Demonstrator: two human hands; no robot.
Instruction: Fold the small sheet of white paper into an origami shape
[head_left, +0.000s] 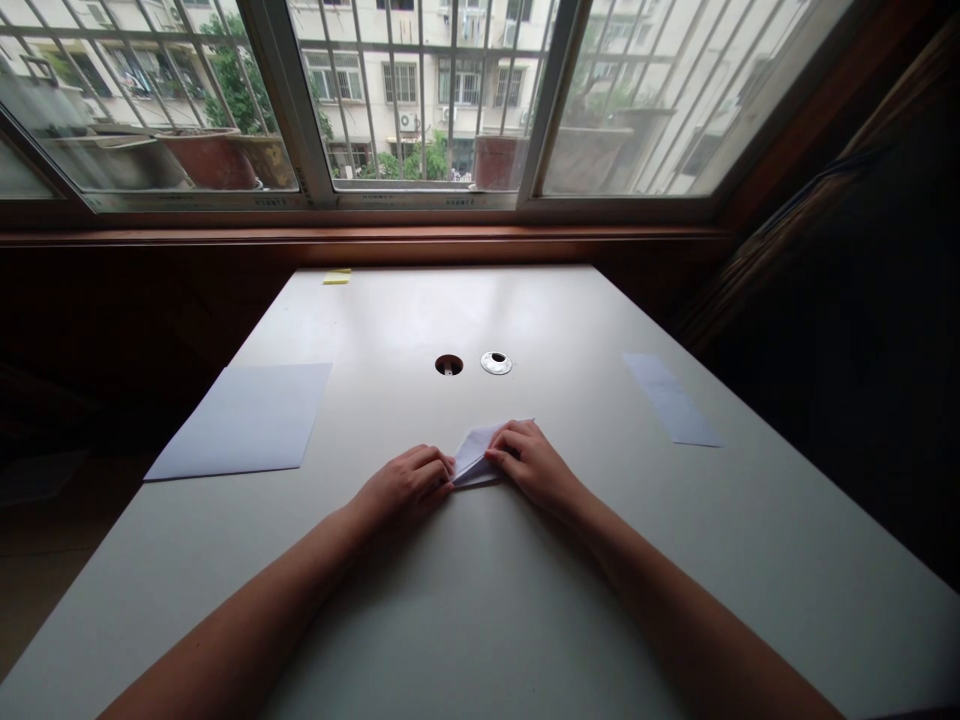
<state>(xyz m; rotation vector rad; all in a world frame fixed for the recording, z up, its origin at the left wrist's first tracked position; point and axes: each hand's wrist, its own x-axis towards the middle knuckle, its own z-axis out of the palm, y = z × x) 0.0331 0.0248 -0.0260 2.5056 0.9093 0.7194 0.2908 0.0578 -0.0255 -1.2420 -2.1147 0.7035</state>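
Note:
A small folded piece of white paper [474, 460] lies near the middle of the white table, with creased layers and a pointed corner at its upper right. My left hand [416, 475] pinches its left end, fingers curled together. On the right part of the paper, my right hand [529, 455] grips a layer between thumb and fingers. The palms and part of the paper beneath the fingers are hidden.
White sheets [247, 420] lie at the table's left edge, and a narrow paper strip [671, 400] is at the right. Beyond the paper are a round hole [448, 366] and a metal ring cover [496, 363]. Yellow sticky notes [337, 276] sit at the far edge, below a barred window.

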